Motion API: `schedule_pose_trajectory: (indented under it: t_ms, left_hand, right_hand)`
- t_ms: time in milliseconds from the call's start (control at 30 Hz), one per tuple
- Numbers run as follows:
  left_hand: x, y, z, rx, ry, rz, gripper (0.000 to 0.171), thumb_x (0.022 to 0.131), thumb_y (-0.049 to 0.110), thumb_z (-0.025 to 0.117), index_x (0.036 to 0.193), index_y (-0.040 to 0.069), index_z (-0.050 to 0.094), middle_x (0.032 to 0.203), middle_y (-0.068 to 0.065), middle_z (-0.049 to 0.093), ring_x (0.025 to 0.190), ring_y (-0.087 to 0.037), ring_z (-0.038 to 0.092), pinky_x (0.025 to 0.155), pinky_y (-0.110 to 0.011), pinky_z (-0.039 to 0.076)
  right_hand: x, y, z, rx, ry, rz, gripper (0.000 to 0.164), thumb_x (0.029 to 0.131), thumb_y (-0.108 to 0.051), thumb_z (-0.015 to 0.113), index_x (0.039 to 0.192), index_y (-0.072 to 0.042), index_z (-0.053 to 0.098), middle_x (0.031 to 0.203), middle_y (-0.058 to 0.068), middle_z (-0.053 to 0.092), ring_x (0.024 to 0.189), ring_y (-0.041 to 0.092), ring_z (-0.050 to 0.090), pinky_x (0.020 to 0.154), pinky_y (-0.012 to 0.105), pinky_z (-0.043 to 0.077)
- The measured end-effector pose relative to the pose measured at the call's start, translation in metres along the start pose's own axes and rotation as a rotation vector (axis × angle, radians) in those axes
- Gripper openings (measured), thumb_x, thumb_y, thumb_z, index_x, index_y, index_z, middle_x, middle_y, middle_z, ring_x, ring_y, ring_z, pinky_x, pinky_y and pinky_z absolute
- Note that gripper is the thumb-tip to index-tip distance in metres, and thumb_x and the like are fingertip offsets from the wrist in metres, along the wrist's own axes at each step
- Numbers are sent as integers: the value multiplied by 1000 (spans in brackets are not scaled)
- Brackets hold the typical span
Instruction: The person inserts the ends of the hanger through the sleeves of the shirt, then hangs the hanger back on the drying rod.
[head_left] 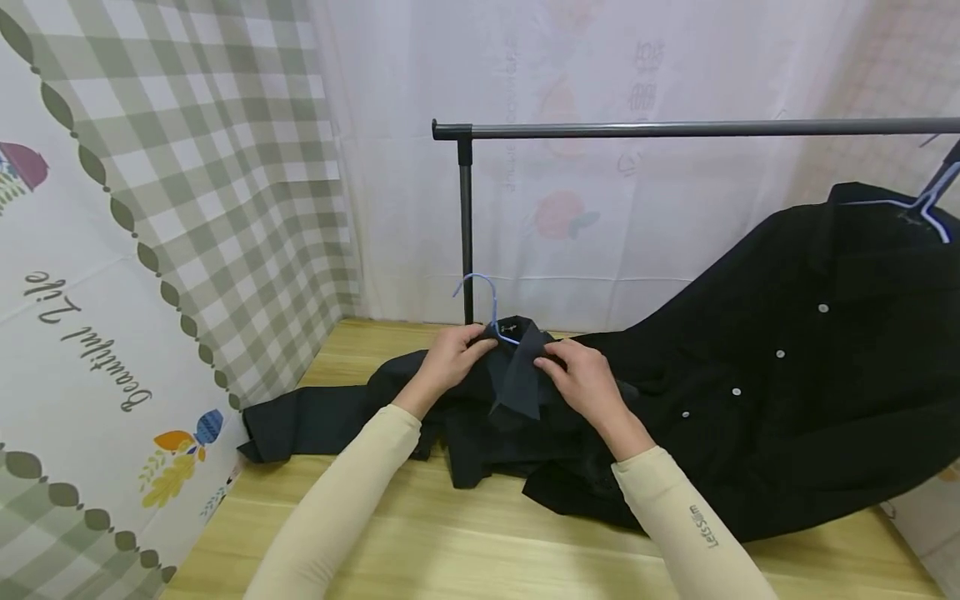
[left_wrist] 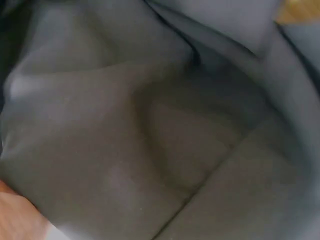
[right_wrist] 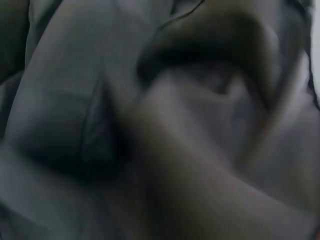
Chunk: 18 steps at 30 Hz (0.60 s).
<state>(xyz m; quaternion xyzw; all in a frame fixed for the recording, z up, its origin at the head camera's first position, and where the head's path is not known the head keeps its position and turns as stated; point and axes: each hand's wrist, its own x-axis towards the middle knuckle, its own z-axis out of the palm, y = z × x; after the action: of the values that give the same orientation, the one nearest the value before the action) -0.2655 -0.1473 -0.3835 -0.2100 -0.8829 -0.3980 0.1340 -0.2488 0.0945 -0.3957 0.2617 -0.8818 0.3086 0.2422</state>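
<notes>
A dark collared shirt (head_left: 517, 392) lies on the wooden tabletop, one sleeve stretched out to the left. The hook of a light-blue clothes hanger (head_left: 491, 292) rises from its neck opening, while most of the hanger is hidden inside the cloth. At the left of the collar, my left hand (head_left: 448, 360) pinches the fabric beside the hanger. My right hand (head_left: 588, 379) pinches the shirt at the collar's right side. Grey-black cloth (left_wrist: 100, 140) fills the left wrist view. Blurred folds of dark cloth (right_wrist: 200, 140) take up the right wrist view.
Behind the shirt stands a metal clothes rack with a horizontal bar (head_left: 675, 128) and a post (head_left: 466, 225). A black garment with white buttons (head_left: 847, 358) hangs at the right on another blue hanger (head_left: 928, 200), its lower part spreading onto the table (head_left: 465, 550). A checked curtain (head_left: 225, 125) borders the left.
</notes>
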Motion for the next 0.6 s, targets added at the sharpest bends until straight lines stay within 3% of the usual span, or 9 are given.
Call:
schedule_pose_trajectory:
  t_ms: [167,300,467,533,600]
  left_hand:
    - [4,2,1,6,-86,-17,23,98,29,65,111,13,74,105,-2,72,92,-17,64,84,-35,51]
    - [1,-22,-16,58,-86,-91,30,96,33,67,118,13,73,115,-4,71,103,-22,65,93,-40,50]
    - [-11,-54,-38,86,-45,-200,32,96,33,67,117,9,74,117,-9,70,111,-29,63,98,-45,47]
    - [-13,-56,-41,85,-24,-207,34,96,32,68,119,9,73,119,-9,69,113,-29,62,98,-46,46]
    - [-13,-51,-40,79,-26,-160,34,96,31,68,122,9,72,121,-9,69,114,-29,62,99,-46,46]
  right_hand:
    - [3,-1,4,19,143,11,22,87,-15,78,102,0,74,102,15,71,94,33,68,83,47,53]
    - [-2,13,1,48,231,110,20,85,-12,79,99,1,74,100,16,71,94,34,67,84,49,52]
    - [-7,26,-1,81,275,181,19,85,-9,79,97,3,72,97,18,70,91,35,66,83,49,51]
    - [-7,26,0,97,285,170,18,84,-8,80,95,3,72,95,17,70,89,35,66,82,48,52]
    - [-6,24,1,115,292,142,17,83,-8,81,94,1,73,94,16,71,88,32,67,80,47,52]
